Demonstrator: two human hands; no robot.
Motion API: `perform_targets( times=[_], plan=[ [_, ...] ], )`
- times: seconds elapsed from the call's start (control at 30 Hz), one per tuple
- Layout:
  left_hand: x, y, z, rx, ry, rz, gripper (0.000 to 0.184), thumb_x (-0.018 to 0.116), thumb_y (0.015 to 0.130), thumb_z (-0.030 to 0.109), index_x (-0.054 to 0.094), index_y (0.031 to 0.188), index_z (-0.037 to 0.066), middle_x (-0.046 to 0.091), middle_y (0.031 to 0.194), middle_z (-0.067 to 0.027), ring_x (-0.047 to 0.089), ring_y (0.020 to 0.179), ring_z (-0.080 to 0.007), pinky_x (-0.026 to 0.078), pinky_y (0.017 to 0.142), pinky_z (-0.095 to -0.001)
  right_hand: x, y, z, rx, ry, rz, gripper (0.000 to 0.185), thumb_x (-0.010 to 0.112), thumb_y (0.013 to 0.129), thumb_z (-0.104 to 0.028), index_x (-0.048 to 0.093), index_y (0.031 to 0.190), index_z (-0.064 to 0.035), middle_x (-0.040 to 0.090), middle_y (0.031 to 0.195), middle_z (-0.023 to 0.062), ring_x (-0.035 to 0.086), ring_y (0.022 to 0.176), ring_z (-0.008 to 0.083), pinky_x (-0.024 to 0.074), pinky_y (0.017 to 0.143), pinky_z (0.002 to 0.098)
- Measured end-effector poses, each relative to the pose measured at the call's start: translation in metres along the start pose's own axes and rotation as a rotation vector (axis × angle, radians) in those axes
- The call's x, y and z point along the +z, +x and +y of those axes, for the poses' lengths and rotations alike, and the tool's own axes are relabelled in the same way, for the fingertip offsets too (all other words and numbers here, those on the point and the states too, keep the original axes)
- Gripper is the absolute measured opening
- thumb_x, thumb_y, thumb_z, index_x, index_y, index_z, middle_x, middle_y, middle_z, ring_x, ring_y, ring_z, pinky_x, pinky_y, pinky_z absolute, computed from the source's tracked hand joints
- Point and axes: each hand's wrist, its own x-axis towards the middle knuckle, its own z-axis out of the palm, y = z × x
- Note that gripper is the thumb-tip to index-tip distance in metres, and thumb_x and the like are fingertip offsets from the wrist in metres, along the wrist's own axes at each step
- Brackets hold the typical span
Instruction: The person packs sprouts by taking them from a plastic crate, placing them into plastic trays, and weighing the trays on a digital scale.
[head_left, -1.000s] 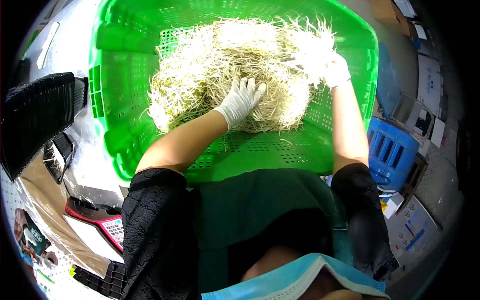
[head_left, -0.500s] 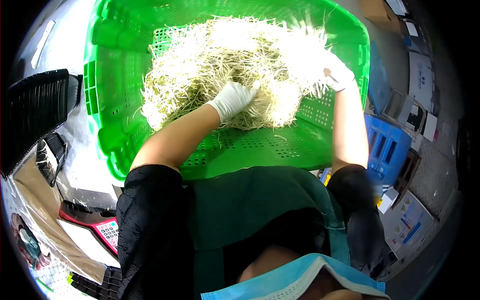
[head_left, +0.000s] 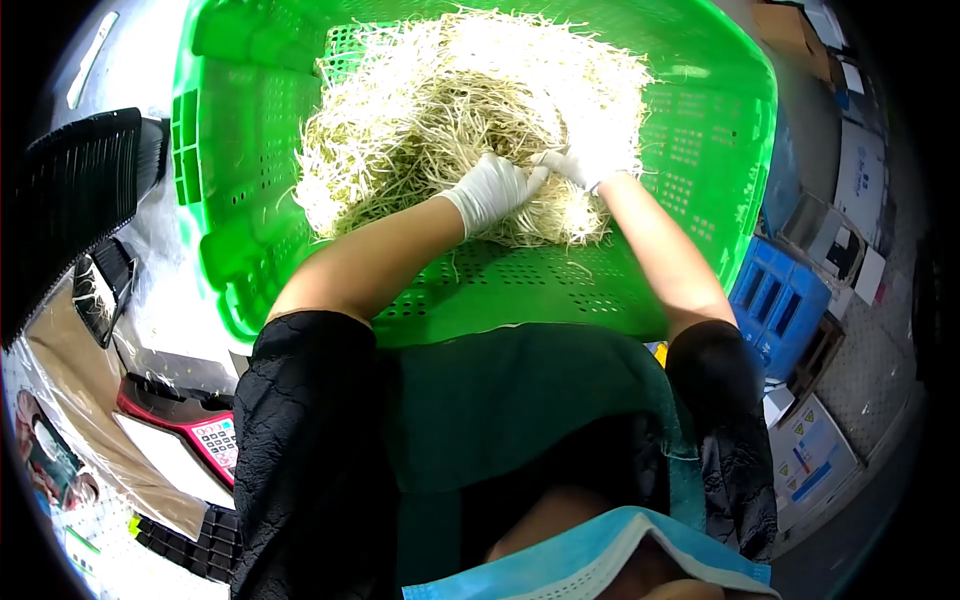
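Observation:
A big heap of pale, thin sprouts point(head_left: 400, 130) lies in a green perforated crate point(head_left: 480, 310). My left hand point(head_left: 492, 193), in a white glove, is at the heap's near side, its fingers curled into the sprouts and closed on some of them. Beside it on the right, my right hand point(head_left: 585, 165), also gloved, rests on the heap with thumb and finger close to my left fingertips. Glare washes out much of my right hand, so what its fingers hold cannot be made out.
Stacked black trays point(head_left: 75, 200) stand left of the crate, with a small black tray point(head_left: 103, 290) holding some sprouts below them. A red scale point(head_left: 195, 430) is at the lower left. Blue crates point(head_left: 780, 305) and a white carton point(head_left: 815, 460) are on the right.
My right hand has moved left from the crate's right side, in to my left hand. My left hand has shifted slightly right, its earlier spread fingers now curled.

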Motion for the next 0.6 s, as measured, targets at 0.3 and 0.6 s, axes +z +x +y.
perform_targets(
  times=[0.3, 0.6],
  plan=[
    [0.004, 0.006, -0.002, -0.005, -0.102, -0.058, 0.048, 0.048, 0.087, 0.017, 0.040, 0.133, 0.008, 0.060, 0.077, -0.0052, 0.061, 0.068, -0.0219, 0.045, 0.064, -0.0449, -0.052, 0.042, 0.043, 0.257, 1.110, -0.354, 0.053, 0.055, 0.090, -0.029, 0.043, 0.135, -0.0031, 0.051, 0.131, 0.0117, 0.047, 0.120, 0.0209, 0.0371, 0.104, 0.0341],
    [-0.143, -0.114, -0.099, -0.500, 0.192, 0.471, 0.048, 0.059, 0.086, 0.037, 0.053, 0.118, 0.001, 0.057, 0.110, -0.0210, 0.054, 0.103, -0.0319, 0.045, 0.087, -0.0459, -0.142, 0.123, 0.059, 0.033, 1.512, -0.310, 0.061, 0.060, 0.084, -0.021, 0.037, 0.136, 0.0012, 0.053, 0.127, 0.0161, 0.052, 0.116, 0.0234, 0.0365, 0.104, 0.0333]
  ],
)
